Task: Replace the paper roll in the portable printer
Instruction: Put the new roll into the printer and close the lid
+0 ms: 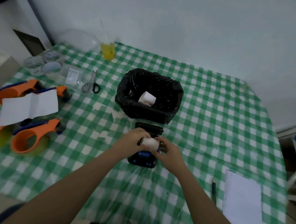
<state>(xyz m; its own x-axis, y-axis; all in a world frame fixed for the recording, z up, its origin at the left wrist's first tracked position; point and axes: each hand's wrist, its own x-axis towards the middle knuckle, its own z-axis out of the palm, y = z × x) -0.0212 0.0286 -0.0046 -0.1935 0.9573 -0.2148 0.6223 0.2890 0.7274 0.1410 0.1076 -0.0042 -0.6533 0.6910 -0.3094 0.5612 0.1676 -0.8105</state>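
A small black portable printer (pixel 141 159) with blue buttons stands on the green checked tablecloth, its lid (pixel 148 128) swung open toward the far side. A white paper roll (pixel 150 143) sits just above the printer's open bay. My left hand (pixel 133 139) grips the roll's left end. My right hand (pixel 167 150) holds its right side with fingertips. Whether the roll rests in the bay is hidden by my hands. Behind the printer, a bin lined with a black bag (pixel 127 100) holds a white paper roll (pixel 147 98).
Three orange tape dispensers (pixel 30 137) and a white sheet (pixel 28 106) lie at the left. Scissors (pixel 92 84), clear packets, tape rolls and a yellow cup (pixel 107 50) are at the back left. A pen (pixel 214 190) and white paper (pixel 242 204) lie at the right.
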